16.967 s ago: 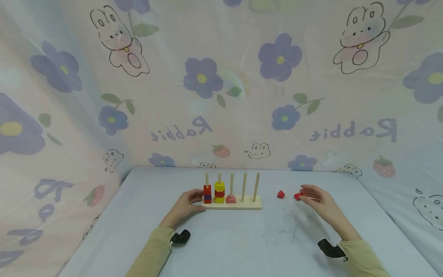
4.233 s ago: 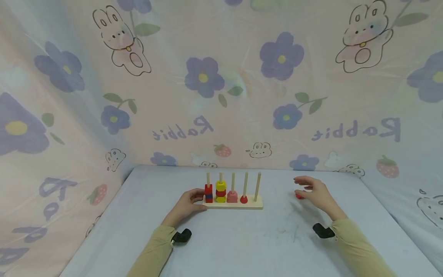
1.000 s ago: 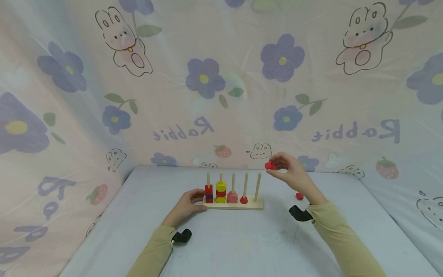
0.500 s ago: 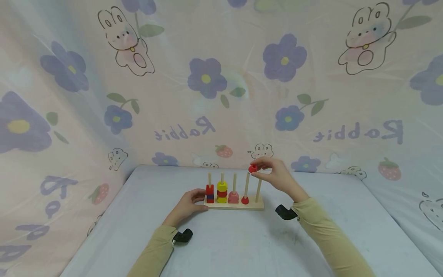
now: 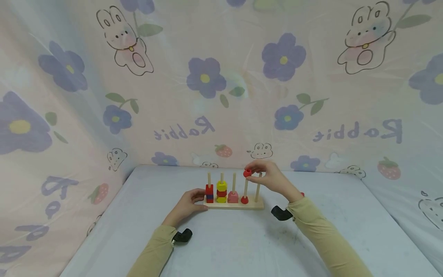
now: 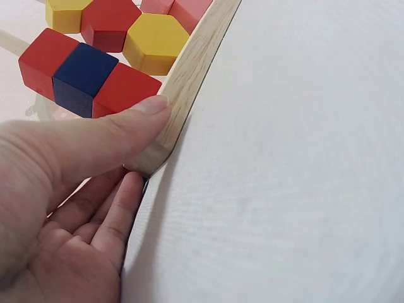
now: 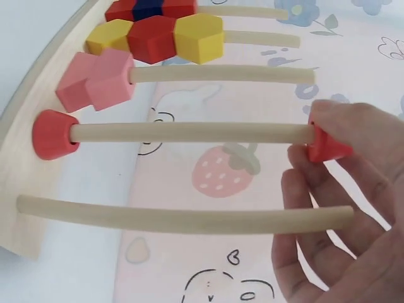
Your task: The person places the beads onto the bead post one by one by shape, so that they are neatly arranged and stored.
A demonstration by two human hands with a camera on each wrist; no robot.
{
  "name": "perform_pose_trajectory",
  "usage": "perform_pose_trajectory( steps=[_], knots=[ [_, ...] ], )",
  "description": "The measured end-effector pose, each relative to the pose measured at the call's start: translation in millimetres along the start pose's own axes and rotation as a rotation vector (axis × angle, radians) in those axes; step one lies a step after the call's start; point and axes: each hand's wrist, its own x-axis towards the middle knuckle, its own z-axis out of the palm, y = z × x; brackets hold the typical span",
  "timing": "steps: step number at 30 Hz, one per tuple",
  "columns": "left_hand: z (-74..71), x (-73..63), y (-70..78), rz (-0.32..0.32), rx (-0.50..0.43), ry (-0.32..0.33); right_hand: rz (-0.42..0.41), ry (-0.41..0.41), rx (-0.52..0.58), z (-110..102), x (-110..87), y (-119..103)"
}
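Note:
A wooden peg board (image 5: 238, 206) stands on the table, its left end gripped by my left hand (image 5: 187, 204); in the left wrist view the thumb (image 6: 136, 123) lies on the base's edge. My right hand (image 5: 273, 179) pinches a red tapered bead (image 7: 325, 144) at the top of the fourth peg (image 7: 189, 132). The peg's tip meets the bead's hole. At the foot of that peg sits another red tapered bead (image 7: 53, 134). Pink blocks (image 7: 95, 79) are on the third peg. The fifth peg (image 7: 183, 214) is bare.
The first peg bears red and blue square blocks (image 6: 85, 71); the second has yellow and red hexagonal blocks (image 5: 222, 192). Another red piece (image 5: 302, 194) lies on the table (image 5: 221, 242), mostly hidden by the right forearm. A patterned curtain (image 5: 238, 100) stands behind.
Since 17 s ago, pink was added on the third peg and a red bead on the fourth. Lately my right hand carried another red bead leftward and down to the fourth peg's tip.

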Motion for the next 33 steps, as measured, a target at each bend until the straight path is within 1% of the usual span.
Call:
perform_pose_trajectory(
  steps=[2, 5, 11, 13, 15, 17, 20, 24, 28, 33],
  knots=[
    [-0.1, 0.3, -0.3, 0.0, 0.001, -0.002, 0.02, -0.014, 0.012, 2, -0.9, 4],
    [-0.2, 0.7, -0.5, 0.002, 0.0, -0.003, 0.06, -0.014, 0.048, 6, -2.6, 14],
    [0.0, 0.3, -1.3, 0.012, -0.012, -0.005, 0.19, 0.0, 0.155, 13, -1.5, 49],
    [-0.4, -0.4, -0.9, 0.002, -0.016, -0.004, 0.231, -0.01, 0.169, 16, -1.3, 57],
    [-0.7, -0.8, -0.8, 0.007, -0.015, -0.004, 0.255, -0.035, 0.179, 19, -2.2, 64],
    [-0.5, -2.1, 0.8, 0.011, -0.017, -0.002, 0.269, -0.062, 0.176, 24, -4.5, 71],
    [-0.3, -2.3, -1.2, 0.012, -0.015, -0.003, 0.285, -0.09, 0.182, 34, -8.7, 84],
    [-0.7, -1.5, -4.0, 0.011, -0.019, -0.008, 0.311, -0.099, 0.194, 47, -14.8, 98],
    [-1.0, -1.3, -2.4, 0.022, -0.022, -0.015, 0.323, -0.099, 0.199, 56, -20.6, 109],
    [-0.8, -0.5, 0.0, 0.008, -0.014, -0.003, 0.302, -0.085, 0.173, 61, -24.1, 116]
  ],
)
